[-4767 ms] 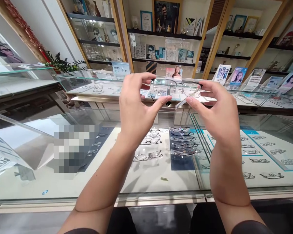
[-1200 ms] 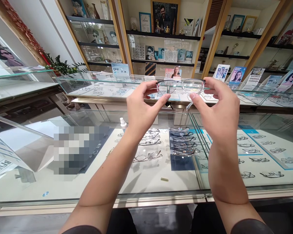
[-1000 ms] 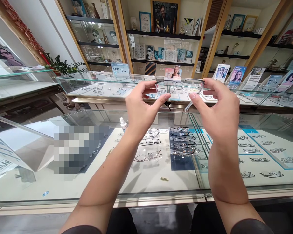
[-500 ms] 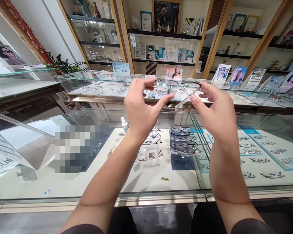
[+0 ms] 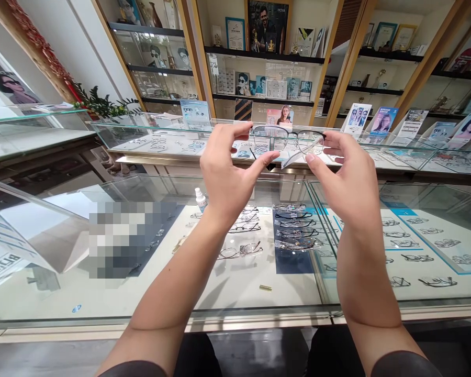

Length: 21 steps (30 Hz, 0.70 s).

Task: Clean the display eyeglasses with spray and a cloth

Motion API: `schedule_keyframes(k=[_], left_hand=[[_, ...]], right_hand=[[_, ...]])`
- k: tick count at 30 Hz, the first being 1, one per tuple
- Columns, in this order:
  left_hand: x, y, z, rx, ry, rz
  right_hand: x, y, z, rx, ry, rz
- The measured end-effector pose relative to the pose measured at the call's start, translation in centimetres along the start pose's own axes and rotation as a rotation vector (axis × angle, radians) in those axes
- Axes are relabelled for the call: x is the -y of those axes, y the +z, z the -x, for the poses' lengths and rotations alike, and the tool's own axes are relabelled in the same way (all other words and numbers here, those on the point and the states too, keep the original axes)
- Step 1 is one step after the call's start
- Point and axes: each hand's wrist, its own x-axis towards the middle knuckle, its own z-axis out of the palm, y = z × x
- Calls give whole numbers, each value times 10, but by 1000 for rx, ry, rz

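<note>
A pair of thin dark-rimmed glasses (image 5: 288,137) with clear lenses is held up at chest height over a glass display counter (image 5: 102,309). My left hand (image 5: 227,173) pinches the frame's left end between thumb and forefinger. My right hand (image 5: 347,175) pinches the right end the same way. A clear temple arm hangs down between the two hands, folded under the lenses.
Inside the counter below lie rows of spectacle frames (image 5: 241,250), a dark blue tray (image 5: 294,246) with several more, a small white bottle (image 5: 199,199) and a small brass piece (image 5: 265,287). A second glass counter (image 5: 160,141) and wall shelves stand beyond.
The glasses tilted and shifted slightly between my hands, the right end dipping and then rising again. Both hands kept their pinch on the frame ends.
</note>
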Motion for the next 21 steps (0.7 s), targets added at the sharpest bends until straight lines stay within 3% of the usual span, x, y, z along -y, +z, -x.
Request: schedule_keyframes(k=[9, 21], left_hand=[[15, 7, 3, 57, -48, 52], [11, 10, 4, 81, -113, 74]], right_hand=[[6, -2, 0, -54, 14, 1], [6, -3, 0, -86, -25, -13]])
